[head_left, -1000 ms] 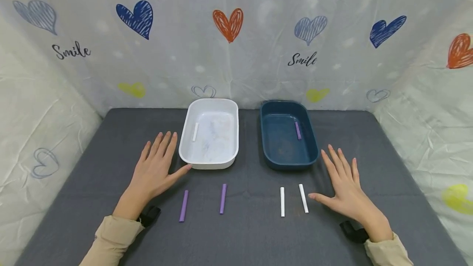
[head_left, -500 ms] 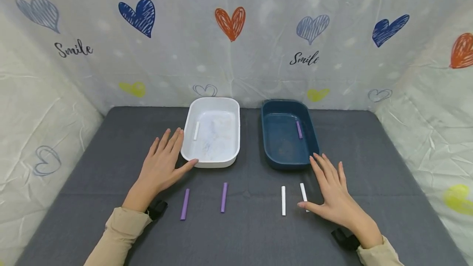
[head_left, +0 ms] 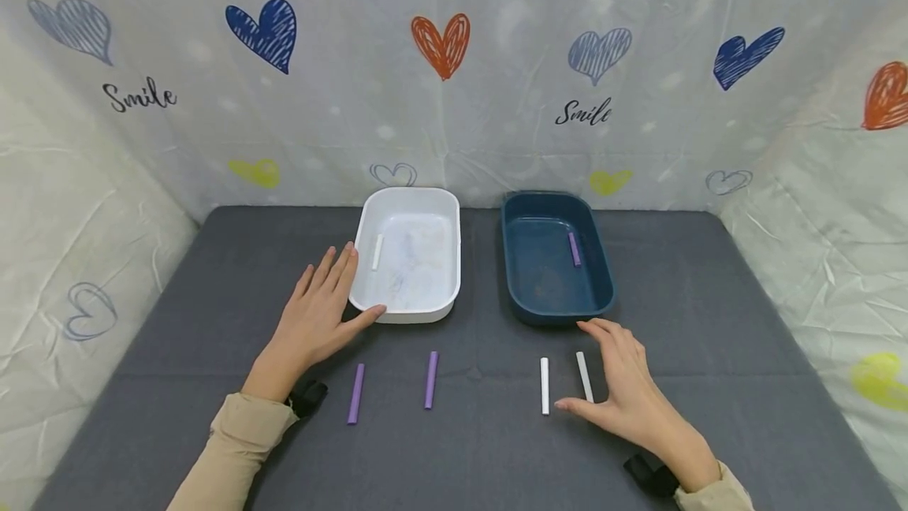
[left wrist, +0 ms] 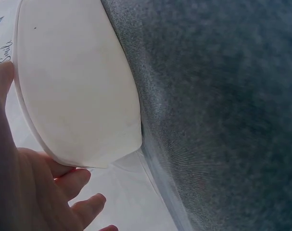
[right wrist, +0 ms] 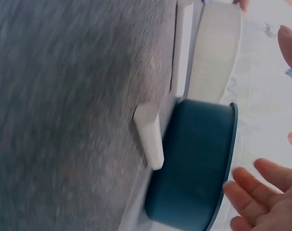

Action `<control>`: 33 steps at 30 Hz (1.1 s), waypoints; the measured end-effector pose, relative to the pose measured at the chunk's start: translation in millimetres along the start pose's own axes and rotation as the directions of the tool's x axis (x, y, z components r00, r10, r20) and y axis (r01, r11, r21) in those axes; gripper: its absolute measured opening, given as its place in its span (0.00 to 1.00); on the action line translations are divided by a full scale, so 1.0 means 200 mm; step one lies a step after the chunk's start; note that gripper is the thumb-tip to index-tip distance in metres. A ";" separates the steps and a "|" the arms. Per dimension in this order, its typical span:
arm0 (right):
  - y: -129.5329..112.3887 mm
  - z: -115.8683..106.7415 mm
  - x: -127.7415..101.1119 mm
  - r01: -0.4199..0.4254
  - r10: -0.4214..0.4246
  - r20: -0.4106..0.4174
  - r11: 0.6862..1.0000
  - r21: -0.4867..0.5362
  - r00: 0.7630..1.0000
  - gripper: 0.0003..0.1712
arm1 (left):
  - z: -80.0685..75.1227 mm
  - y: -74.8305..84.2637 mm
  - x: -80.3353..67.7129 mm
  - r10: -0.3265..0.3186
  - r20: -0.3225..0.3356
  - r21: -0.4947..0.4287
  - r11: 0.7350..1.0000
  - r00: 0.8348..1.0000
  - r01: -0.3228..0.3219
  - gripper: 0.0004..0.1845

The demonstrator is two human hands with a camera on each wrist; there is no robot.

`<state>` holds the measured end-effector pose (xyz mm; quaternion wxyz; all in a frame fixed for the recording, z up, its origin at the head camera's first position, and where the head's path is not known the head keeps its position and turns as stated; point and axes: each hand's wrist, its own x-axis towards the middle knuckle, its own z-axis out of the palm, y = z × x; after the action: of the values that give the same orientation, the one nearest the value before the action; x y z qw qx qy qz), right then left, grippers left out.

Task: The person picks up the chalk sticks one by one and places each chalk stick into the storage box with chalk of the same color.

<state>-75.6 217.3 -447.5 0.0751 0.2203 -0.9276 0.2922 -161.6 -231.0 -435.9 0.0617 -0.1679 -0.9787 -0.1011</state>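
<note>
My left hand [head_left: 319,310] lies flat and open on the grey table, its thumb touching the front left corner of the white tray [head_left: 410,192]. In the left wrist view the white tray's wall [left wrist: 73,86] fills the frame beside my fingers [left wrist: 44,192]. My right hand [head_left: 603,369] arches over the right of two white sticks [head_left: 584,375], thumb near its close end, fingers loosely bent, holding nothing. The other white stick [head_left: 544,386] lies just left. The right wrist view shows a white stick [right wrist: 150,134] in front of the blue tray [right wrist: 194,168].
Two purple sticks [head_left: 355,393] [head_left: 430,379] lie in front of the white tray. One white stick [head_left: 378,251] is inside the white tray, one purple stick [head_left: 574,248] inside the blue tray [head_left: 542,197]. Heart-print cloth walls the table on three sides.
My right hand has slid left and back from beside the blue tray to over the right white stick. My left hand has crept forward against the white tray.
</note>
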 end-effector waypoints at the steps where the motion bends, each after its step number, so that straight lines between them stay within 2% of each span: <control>1: 0.00 0.01 0.00 0.007 -0.007 0.005 1.000 0.015 1.000 0.62 | 0.00 0.00 0.00 -0.003 0.007 -0.001 1.000 1.000 0.003 0.54; 5: -0.02 0.03 0.01 0.024 -0.026 0.044 0.999 0.031 0.999 0.63 | 0.00 0.00 0.01 -0.010 0.023 -0.011 1.000 1.000 0.010 0.55; 12: -0.04 0.07 0.03 -0.009 0.018 0.180 0.999 -0.049 0.983 0.63 | 0.01 0.01 0.01 -0.014 0.018 -0.016 1.000 1.000 0.014 0.55; 15: -0.05 0.09 0.04 -0.020 0.035 0.211 0.997 -0.074 0.977 0.62 | 0.00 0.01 0.01 -0.015 0.023 -0.038 0.999 1.000 0.016 0.55; 21: -0.06 0.11 0.05 -0.018 0.037 0.230 0.996 -0.085 0.973 0.55 | 0.00 0.01 0.01 0.000 0.021 -0.069 0.998 1.000 0.002 0.54; 33: -0.06 0.13 0.06 0.010 0.011 0.219 0.995 -0.098 0.976 0.45 | -0.02 0.04 0.04 -0.015 0.055 -0.054 0.998 0.998 0.018 0.59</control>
<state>-80.8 190.1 -458.9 -0.0172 0.2471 -0.9435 0.2201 -165.0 -221.4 -430.0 0.0296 -0.1640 -0.9783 -0.1234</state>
